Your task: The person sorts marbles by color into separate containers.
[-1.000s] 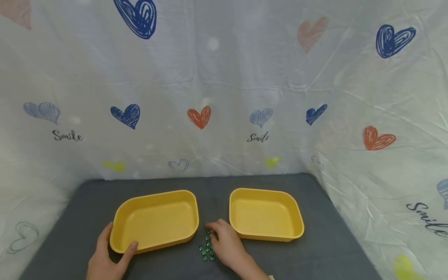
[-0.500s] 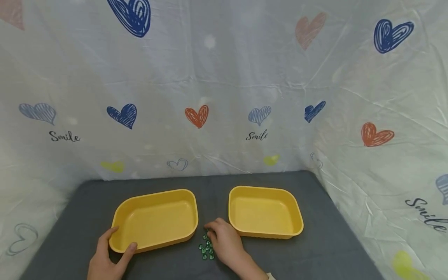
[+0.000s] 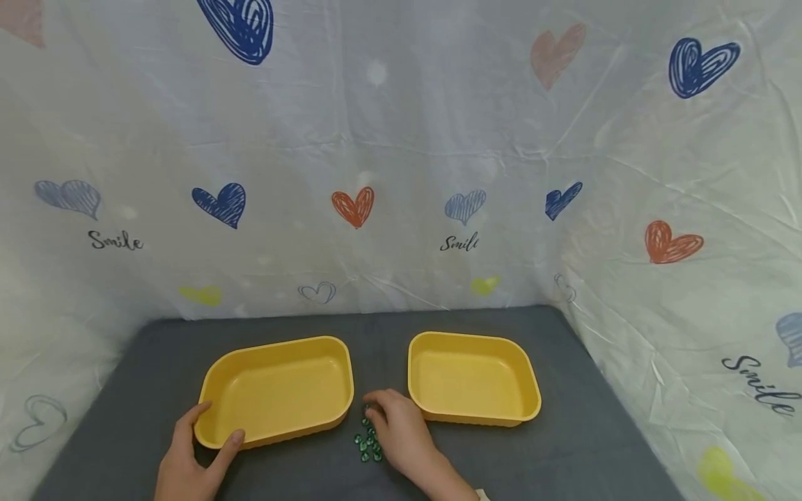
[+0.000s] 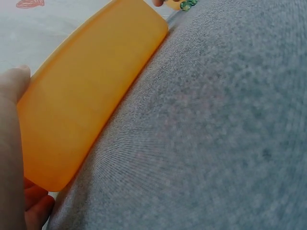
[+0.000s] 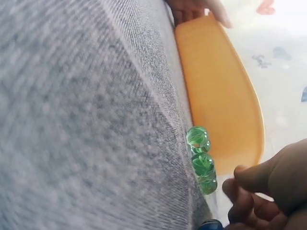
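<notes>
My left hand (image 3: 191, 456) grips the near left corner of the left yellow plastic tray (image 3: 278, 346), thumb on its front rim and fingers round the left end. In the left wrist view, fingertips (image 4: 38, 206) show below that tray's wall (image 4: 81, 91). My right hand (image 3: 401, 428) is low over the cloth between the two trays, its fingers loosely bent beside a small cluster of green glass marbles (image 3: 370, 442). The right wrist view shows several green marbles (image 5: 203, 164) and a dark blue one (image 5: 211, 224) by the fingertips. No marble is visible between thumb and fingers.
A second yellow tray (image 3: 473, 379) stands right of my right hand, with nothing in it. Dark grey cloth (image 3: 532, 466) covers the table. A white curtain (image 3: 401, 264) printed with hearts hangs behind and along the sides.
My left index fingertip has come over the tray's left rim. The right hand has barely moved, staying beside the marbles. The whole view shifts slightly.
</notes>
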`<state>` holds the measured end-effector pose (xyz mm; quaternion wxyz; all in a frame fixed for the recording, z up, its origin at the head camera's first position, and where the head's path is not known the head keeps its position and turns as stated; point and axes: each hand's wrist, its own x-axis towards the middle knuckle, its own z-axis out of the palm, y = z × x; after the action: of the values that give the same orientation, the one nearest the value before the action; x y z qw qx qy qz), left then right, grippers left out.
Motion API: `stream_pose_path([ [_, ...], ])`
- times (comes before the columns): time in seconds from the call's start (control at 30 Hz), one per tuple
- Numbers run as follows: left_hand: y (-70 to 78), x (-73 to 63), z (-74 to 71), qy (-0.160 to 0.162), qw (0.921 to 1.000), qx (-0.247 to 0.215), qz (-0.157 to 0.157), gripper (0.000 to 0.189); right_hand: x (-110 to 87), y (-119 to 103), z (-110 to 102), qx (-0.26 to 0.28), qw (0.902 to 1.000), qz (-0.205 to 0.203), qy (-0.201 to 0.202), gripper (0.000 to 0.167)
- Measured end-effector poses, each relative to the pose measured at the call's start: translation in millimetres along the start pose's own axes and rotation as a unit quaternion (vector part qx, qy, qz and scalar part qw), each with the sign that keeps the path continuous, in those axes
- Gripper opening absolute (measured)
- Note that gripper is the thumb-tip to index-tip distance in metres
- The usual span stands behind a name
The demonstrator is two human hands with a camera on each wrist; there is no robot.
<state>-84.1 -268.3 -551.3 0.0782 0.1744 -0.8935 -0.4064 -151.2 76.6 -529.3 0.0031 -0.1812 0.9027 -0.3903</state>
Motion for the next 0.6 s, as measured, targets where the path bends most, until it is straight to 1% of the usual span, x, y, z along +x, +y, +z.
stream_pose_path([
  [0.13,-0.8,-2.0,1.3,0.003,0.9999,0.000,0.010,0.100,-1.8,-4,-4,0.028,0.9996,-0.007,0.003,0.019],
  [0.3,-0.2,-1.4,5.0,0.015,0.9996,-0.002,0.023,0.098,-1.0,-10,-14,0.058,0.9979,-0.011,0.027,0.020],
  [0.43,0.2,-0.2,7.1,0.013,0.9998,-0.005,0.014,0.098,0.0,-16,-20,0.094,0.9948,-0.018,0.036,0.021],
  [0.6,0.0,1.9,5.9,0.007,1.0000,0.004,-0.004,0.100,6.4,-28,-18,0.150,0.9878,-0.036,0.022,0.025],
])
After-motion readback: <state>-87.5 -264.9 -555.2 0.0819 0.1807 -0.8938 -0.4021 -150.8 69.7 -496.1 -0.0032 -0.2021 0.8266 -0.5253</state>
